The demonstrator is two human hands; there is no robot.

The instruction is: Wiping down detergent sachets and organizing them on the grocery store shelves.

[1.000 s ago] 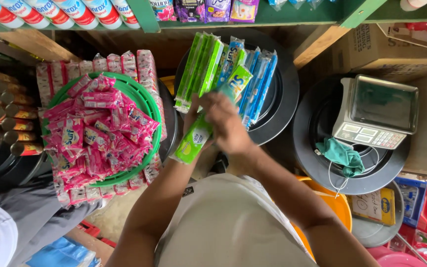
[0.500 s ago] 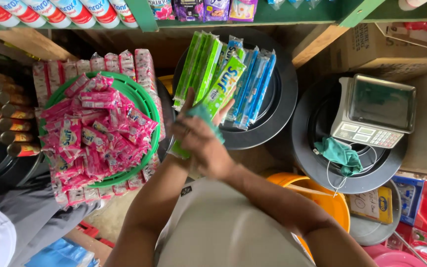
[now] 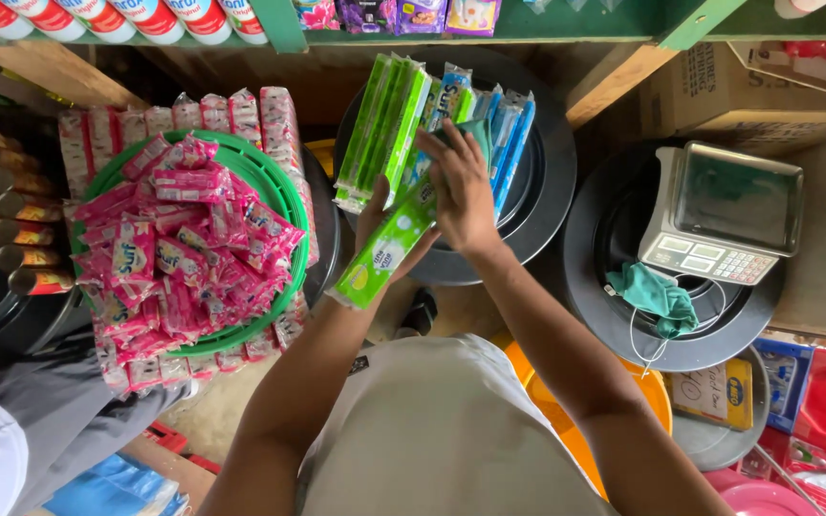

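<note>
My left hand (image 3: 381,212) grips a long strip of light green sachets (image 3: 380,253), held at a slant over the near rim of a black round lid (image 3: 549,182). My right hand (image 3: 461,186) lies flat on the strips stacked on that lid, its fingers spread over the blue sachet strips (image 3: 507,143). More green sachet strips (image 3: 382,129) lie side by side on the left half of the lid, just beyond my left hand.
A green basket (image 3: 274,186) heaped with pink sachets (image 3: 169,253) sits at the left. A digital scale (image 3: 724,215) and a teal cloth (image 3: 657,294) rest on another black lid at the right. Cans, a cardboard box and an orange bucket (image 3: 566,420) crowd around.
My hands moved forward and up from near my body to the black lid. The right hand went from the green strip onto the stacked strips; the left keeps hold of the green strip.
</note>
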